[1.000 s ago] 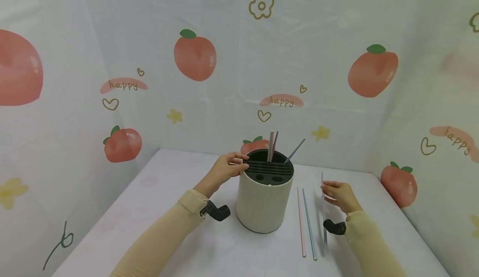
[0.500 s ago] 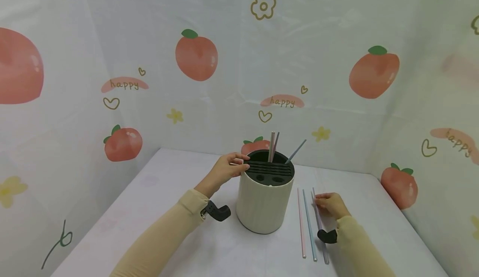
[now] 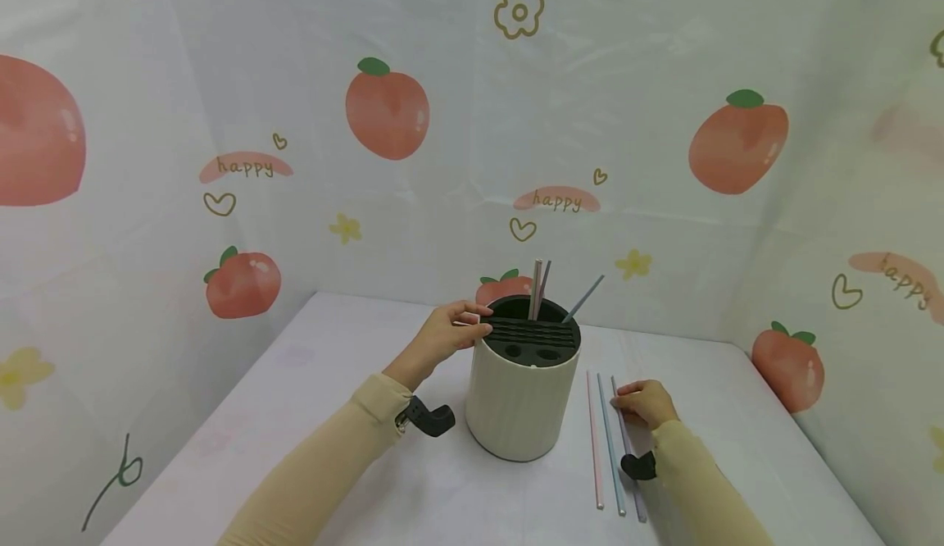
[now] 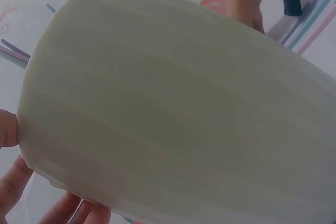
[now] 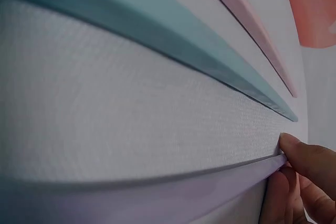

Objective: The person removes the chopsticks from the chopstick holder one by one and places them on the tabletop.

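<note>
A cream utensil holder (image 3: pixel 519 407) with a black slotted top (image 3: pixel 527 341) stands upright mid-table. My left hand (image 3: pixel 441 334) holds its upper left rim, thumb and fingers against the edge; the holder's pale wall fills most of the left wrist view. Right of it, my right hand (image 3: pixel 647 403) pinches the far end of a purple chopstick (image 3: pixel 625 439) between thumb and fingers, the stick lying along the table. Beside that lie a blue chopstick (image 3: pixel 610 448) and a pink chopstick (image 3: pixel 594 448), roughly parallel. In the right wrist view the purple chopstick (image 5: pixel 173 195) runs to my fingertips.
Several chopsticks (image 3: pixel 534 290) stand in the holder's rear compartment, including a blue one (image 3: pixel 584 298) leaning right. White cloth covers the table (image 3: pixel 332 464). A peach-printed curtain (image 3: pixel 442 226) closes off the back and sides.
My right hand has lowered the purple chopstick onto the table and shifted left with it, bringing it close to the blue one. The left hand stays at the holder.
</note>
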Tool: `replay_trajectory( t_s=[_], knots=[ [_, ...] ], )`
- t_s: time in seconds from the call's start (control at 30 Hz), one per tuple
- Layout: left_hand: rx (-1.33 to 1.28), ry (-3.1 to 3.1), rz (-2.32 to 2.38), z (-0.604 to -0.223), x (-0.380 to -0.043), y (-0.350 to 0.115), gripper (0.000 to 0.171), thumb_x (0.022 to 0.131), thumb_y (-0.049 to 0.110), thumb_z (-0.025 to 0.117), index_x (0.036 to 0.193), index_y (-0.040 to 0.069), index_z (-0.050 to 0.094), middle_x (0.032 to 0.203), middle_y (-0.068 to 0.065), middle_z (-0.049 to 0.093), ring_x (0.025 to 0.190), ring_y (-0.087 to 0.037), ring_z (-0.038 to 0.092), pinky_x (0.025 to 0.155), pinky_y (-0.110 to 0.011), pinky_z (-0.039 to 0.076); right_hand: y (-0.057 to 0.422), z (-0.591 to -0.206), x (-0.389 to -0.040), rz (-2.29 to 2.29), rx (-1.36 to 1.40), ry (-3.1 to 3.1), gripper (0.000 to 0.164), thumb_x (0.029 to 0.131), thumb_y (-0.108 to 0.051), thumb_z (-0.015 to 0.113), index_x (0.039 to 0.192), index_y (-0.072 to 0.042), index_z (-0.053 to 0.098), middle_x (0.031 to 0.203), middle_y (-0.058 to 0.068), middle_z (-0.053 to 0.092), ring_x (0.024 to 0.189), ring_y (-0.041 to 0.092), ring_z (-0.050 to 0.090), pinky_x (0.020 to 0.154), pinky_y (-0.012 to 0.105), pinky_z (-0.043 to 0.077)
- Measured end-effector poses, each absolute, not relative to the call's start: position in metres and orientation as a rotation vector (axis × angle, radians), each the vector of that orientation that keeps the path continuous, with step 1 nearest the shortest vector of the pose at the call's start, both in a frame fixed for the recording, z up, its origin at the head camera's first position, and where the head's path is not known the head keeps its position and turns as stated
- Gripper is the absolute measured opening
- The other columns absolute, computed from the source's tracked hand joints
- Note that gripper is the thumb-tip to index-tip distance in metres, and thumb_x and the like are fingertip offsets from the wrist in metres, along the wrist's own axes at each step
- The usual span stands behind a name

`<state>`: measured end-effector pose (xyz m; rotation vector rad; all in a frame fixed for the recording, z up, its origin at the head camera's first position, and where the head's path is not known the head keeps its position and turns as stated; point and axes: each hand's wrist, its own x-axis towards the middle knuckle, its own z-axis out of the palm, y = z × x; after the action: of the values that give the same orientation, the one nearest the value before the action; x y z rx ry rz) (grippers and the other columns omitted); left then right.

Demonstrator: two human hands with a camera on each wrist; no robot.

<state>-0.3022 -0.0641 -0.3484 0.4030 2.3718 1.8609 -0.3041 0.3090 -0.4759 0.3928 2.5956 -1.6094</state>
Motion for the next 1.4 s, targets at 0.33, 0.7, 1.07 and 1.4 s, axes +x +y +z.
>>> replay_trajectory(
  t_s=[0.33,0.7,1.07,1.4],
  knots=[
    [0.399,2.373,1.868,-0.35,-0.303,-0.064,0.029,0.089,0.018,0.071,0.118,0.014,0.067,0.123,-0.016,0.056,0.108,-0.026,0.059,0.09,-0.039,0.056,0.312,-0.472,-0.306,-1.567,0.405,2.59,0.027,0.081,-0.005,0.074,0.099,0.011,0.062,0.075,0.004,0.063,0.063,0.012,0.058,0.059,0.023,0.055],
    [0.417,2.37,1.861,-0.349,-0.302,-0.064,0.03,0.089,0.018,0.07,0.119,0.014,0.067,0.123,-0.016,0.056,0.107,-0.026,0.059,0.091,-0.04,0.055,0.301,-0.391,-0.298,-2.037,0.021,2.368,0.047,0.096,-0.018,0.062,0.132,0.007,0.046,0.104,-0.005,0.064,0.091,0.005,0.063,0.084,0.024,0.056],
    [0.414,2.366,1.856,-0.348,-0.302,-0.065,0.03,0.09,0.02,0.07,0.119,0.014,0.066,0.123,-0.015,0.057,0.107,-0.025,0.06,0.091,-0.038,0.055,0.245,-0.326,-0.289,-2.491,-0.69,2.07,0.022,0.093,0.005,0.058,0.107,-0.01,0.064,0.104,0.002,0.064,0.096,0.01,0.067,0.089,0.028,0.055],
    [0.424,2.365,1.859,-0.349,-0.302,-0.065,0.031,0.09,0.019,0.07,0.119,0.013,0.066,0.121,-0.015,0.058,0.105,-0.024,0.061,0.091,-0.039,0.055,0.226,-0.336,-0.293,-2.458,-0.748,2.092,0.025,0.09,0.011,0.059,0.1,-0.011,0.066,0.108,-0.002,0.065,0.094,0.008,0.068,0.087,0.026,0.056]
  ],
)
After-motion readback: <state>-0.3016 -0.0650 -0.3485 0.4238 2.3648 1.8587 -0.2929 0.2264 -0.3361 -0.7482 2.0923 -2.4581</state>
